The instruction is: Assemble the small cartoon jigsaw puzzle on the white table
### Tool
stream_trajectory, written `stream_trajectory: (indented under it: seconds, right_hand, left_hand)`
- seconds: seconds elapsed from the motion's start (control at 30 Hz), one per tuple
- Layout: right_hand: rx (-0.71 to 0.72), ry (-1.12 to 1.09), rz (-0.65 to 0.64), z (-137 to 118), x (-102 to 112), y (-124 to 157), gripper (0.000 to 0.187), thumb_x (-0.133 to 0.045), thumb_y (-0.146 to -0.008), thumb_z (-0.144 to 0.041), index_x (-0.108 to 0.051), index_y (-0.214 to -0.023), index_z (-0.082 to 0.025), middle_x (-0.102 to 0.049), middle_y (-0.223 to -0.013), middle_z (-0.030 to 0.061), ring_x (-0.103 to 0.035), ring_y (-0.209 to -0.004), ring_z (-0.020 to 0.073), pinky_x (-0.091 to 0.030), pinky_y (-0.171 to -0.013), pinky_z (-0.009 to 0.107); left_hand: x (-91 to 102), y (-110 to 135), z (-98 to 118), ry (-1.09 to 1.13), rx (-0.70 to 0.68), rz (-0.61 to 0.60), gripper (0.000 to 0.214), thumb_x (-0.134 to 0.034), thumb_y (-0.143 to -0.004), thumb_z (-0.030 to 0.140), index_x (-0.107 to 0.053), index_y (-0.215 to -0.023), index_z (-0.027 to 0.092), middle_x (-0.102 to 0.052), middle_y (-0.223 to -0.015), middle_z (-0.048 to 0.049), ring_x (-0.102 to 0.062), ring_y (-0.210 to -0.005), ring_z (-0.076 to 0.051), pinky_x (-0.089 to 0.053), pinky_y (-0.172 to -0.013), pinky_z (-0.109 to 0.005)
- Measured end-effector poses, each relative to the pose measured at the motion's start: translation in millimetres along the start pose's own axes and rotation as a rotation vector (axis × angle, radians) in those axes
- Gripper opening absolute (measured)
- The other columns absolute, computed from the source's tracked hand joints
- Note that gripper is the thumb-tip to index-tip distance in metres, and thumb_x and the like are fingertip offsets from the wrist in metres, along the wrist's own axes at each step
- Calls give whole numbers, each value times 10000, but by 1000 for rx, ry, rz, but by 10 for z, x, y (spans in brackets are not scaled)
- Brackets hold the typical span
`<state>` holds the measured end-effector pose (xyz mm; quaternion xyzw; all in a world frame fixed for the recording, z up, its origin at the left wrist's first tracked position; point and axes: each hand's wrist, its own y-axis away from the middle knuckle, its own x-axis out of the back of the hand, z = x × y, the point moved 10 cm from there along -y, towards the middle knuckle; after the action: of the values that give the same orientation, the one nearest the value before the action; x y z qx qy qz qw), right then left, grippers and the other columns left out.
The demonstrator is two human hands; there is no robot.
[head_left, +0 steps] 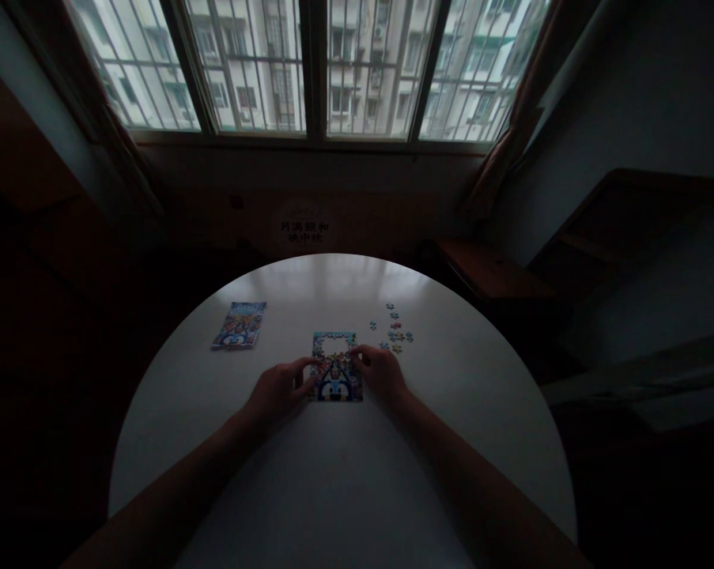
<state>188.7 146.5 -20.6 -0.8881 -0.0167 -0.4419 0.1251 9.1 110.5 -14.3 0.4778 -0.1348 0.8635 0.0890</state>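
A partly assembled jigsaw puzzle (336, 387) lies flat on the white table, showing a blue and white cartoon figure in its lower half. White tabletop shows through a gap in its upper part. Along its left edge rests my left hand (277, 386), thumb and forefinger spread apart and touching the puzzle. My right hand (383, 371) is at the upper right edge, its fingertips drawn together at the border of the gap. Whatever those fingertips hold is too small and dark to make out. Several loose puzzle pieces (397, 337) lie beyond my right hand.
The round white table (345, 482) has its curved far edge towards the window (315, 71). A printed picture sheet or packet (239, 325) with similar artwork lies at the left. Beyond the table on the right stands a low brown wooden piece of furniture (490, 273). The room is dim.
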Motion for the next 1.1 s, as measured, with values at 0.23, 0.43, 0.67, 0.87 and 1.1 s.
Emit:
stream_trajectory:
  seconds: [0.23,0.43,0.67,0.87,1.1]
  right_hand:
    - [36,-13,-33,-17,6,-5,173,-580,-803,-233,-728,-892,-227,-663,-638,4,-564,-570,124,-361,-574,213]
    - [46,-7,-28,-27,11,1,177,-573,-806,-241,-729,-885,-214,-663,-636,10,-569,-566,126,-364,-578,217]
    - [53,23,-30,-45,12,5,193,-565,-804,-241,-732,-897,-215,-673,-646,17,-583,-584,134,-378,-598,223]
    - [40,61,-47,-58,3,13,204,-559,-812,-253,-727,-919,-210,-689,-679,22,-607,-615,136,-389,-619,220]
    - [13,121,-65,-92,23,29,240,-539,-834,-282,-710,-993,-228,-713,-747,20,-622,-645,133,-400,-634,209]
  left_hand:
    - [21,5,63,-30,-14,-12,338,-515,-827,385,-644,-1121,279,-614,-599,13,-551,-528,-145,-327,-520,-230]
    - [-1,7,64,-49,-22,-40,336,-511,-833,388,-644,-1127,293,-605,-613,17,-560,-550,-144,-326,-535,-225]
    - [-30,15,61,-58,-33,-50,323,-503,-840,393,-653,-1104,282,-610,-618,10,-558,-552,-148,-329,-541,-232]
    - [-50,11,42,-69,-31,-64,341,-495,-839,420,-660,-1102,278,-613,-621,7,-553,-557,-140,-334,-540,-228]
    - [-66,18,55,-91,0,-117,318,-493,-842,412,-671,-1073,286,-632,-656,12,-560,-571,-131,-354,-559,-228]
